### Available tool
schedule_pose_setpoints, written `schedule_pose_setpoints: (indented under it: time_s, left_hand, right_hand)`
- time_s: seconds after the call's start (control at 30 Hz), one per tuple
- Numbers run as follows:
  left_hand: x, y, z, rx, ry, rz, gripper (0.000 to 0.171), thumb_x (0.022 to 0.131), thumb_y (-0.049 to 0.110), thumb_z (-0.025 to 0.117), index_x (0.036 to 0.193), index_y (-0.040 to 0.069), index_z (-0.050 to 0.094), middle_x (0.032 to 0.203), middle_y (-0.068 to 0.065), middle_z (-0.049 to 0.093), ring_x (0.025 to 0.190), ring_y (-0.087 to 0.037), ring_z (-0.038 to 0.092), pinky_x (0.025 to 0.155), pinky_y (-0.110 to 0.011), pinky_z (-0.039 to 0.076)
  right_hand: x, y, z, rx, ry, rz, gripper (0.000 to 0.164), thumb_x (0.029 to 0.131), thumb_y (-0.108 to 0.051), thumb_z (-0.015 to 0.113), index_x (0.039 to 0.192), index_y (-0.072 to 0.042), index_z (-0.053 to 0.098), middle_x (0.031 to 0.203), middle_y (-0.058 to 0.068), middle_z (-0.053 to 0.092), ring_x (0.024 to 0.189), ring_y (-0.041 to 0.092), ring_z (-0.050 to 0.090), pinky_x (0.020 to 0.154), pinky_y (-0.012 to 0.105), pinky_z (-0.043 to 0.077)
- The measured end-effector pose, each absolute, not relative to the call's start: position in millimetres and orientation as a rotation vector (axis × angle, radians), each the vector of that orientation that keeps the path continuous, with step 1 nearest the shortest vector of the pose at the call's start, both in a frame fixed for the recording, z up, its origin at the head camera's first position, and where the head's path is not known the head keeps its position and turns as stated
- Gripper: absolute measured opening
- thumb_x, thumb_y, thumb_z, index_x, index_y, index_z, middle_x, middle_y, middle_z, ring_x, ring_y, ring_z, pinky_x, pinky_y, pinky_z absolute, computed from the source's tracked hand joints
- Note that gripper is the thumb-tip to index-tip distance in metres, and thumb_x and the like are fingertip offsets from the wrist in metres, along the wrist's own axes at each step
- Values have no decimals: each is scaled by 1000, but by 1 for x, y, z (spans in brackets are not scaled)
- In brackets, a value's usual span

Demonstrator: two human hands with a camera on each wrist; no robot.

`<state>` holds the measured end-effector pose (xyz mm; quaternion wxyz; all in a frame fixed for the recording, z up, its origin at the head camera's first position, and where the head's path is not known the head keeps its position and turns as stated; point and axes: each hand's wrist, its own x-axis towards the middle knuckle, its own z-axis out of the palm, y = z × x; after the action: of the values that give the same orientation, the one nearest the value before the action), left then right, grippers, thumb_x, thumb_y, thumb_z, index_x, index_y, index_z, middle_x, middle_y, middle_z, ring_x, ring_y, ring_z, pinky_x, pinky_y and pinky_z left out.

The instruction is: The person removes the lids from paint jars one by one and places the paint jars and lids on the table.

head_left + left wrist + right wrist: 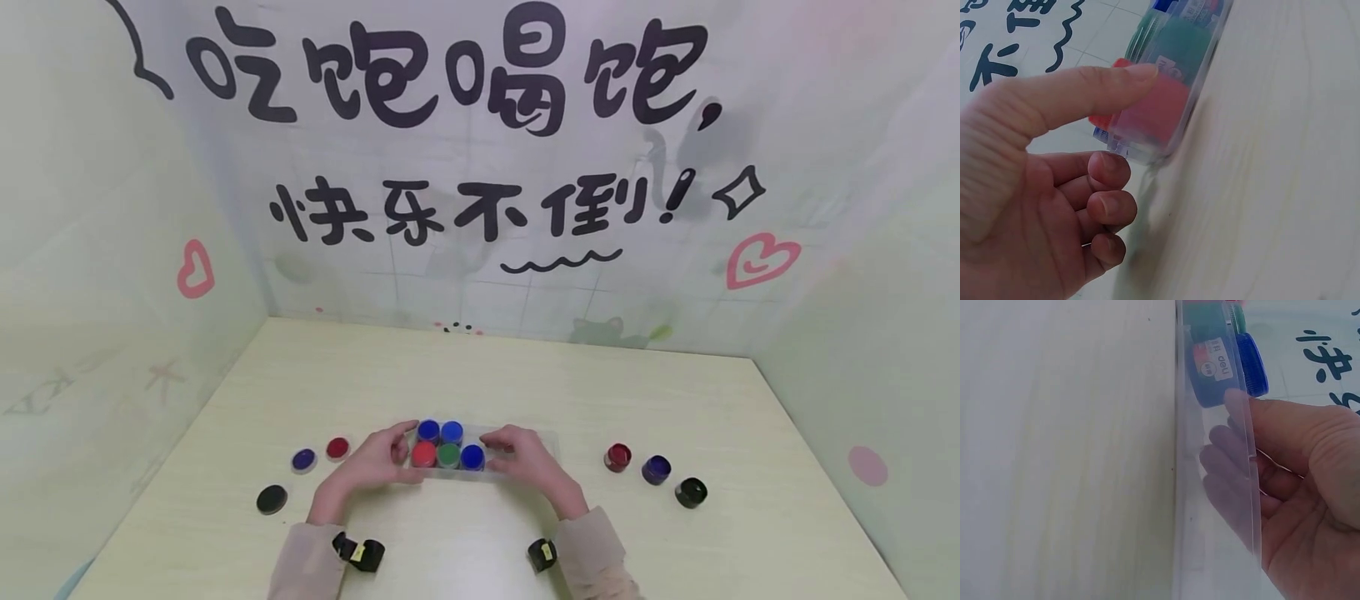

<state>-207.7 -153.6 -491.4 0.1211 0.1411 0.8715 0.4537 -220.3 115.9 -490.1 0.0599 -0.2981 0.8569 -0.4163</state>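
A clear plastic box (1219,550) lies on the table with several paint jars in its left part. Blue jars (428,431) stand in the back row; a red jar (423,454), a green jar (448,455) and another blue jar (472,457) line the front. My left hand (378,457) holds the box's left end, its thumb along the front wall by the red jar and its index finger at the back. Inside the box's right part are the fingers of my right hand (525,457), seen through the wall beside the front blue jar; they do not wrap round it.
Left of the box lie a black lid (272,499), a dark blue lid (303,460) and a red lid (337,448). To the right stand a red jar (618,457), a dark blue jar (656,469) and a black jar (691,492). Printed curtains (480,292) surround the table (480,542).
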Motion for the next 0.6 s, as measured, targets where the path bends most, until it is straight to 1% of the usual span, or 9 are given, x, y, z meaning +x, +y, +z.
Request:
schedule_pose_setpoints:
  time_s: [0.13,0.3,0.6]
  left_hand:
    - [-208,-152,-493,396,2557,1324,80,69,8,80,136,-9,39,74,-1,47,65,-14,42,59,-26,34]
    - [-208,-151,-494,386,2579,1330,78,68,5,80,134,-8,41,73,-1,48,64,-14,42,60,-26,34]
    - [-209,-151,-495,384,2574,1356,78,67,5,81,133,-9,42,72,-2,47,63,-14,41,59,-26,33]
  right_hand:
    - [-226,113,-489,-969,2548,-1200,34,77,7,67,111,9,63,105,19,65,94,31,61,81,32,50]
    - [-232,111,-487,-1019,2512,-1132,32,76,7,69,108,6,66,101,15,67,91,26,62,77,27,49]
    - [-237,112,-488,-1073,2470,-1111,29,77,5,71,106,4,68,101,13,68,89,22,63,77,25,49]
